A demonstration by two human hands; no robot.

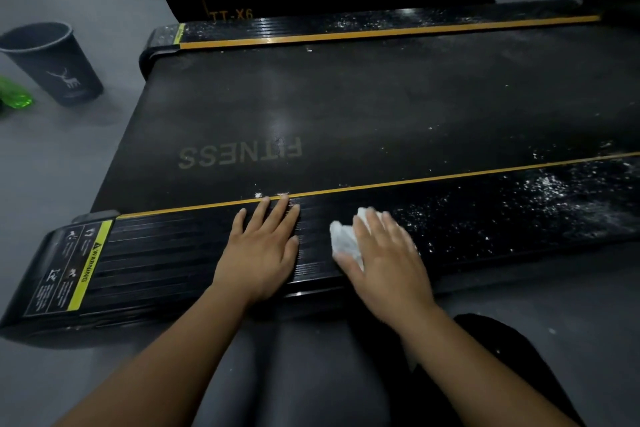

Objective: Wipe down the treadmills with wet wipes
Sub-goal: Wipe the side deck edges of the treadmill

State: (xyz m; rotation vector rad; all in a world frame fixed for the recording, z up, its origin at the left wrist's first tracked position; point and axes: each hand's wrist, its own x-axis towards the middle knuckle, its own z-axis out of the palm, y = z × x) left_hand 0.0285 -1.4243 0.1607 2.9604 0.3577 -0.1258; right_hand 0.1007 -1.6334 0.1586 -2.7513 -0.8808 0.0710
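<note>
Your left hand [261, 250] lay flat and open on the treadmill's ribbed black side rail [166, 253]. Your right hand [384, 253], fingers straight, pressed a crumpled white wet wipe [343, 241] beside scattered white specks [540, 198].

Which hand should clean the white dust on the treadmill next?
The right hand: it presses the wet wipe on the side rail, and the white specks lie just past it. The left hand rests flat, holding nothing, farther away.

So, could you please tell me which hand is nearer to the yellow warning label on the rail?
Left. The left hand rests flat on the side rail, to the right of the warning label; the right hand presses the wipe farther along, beyond the left hand.
</note>
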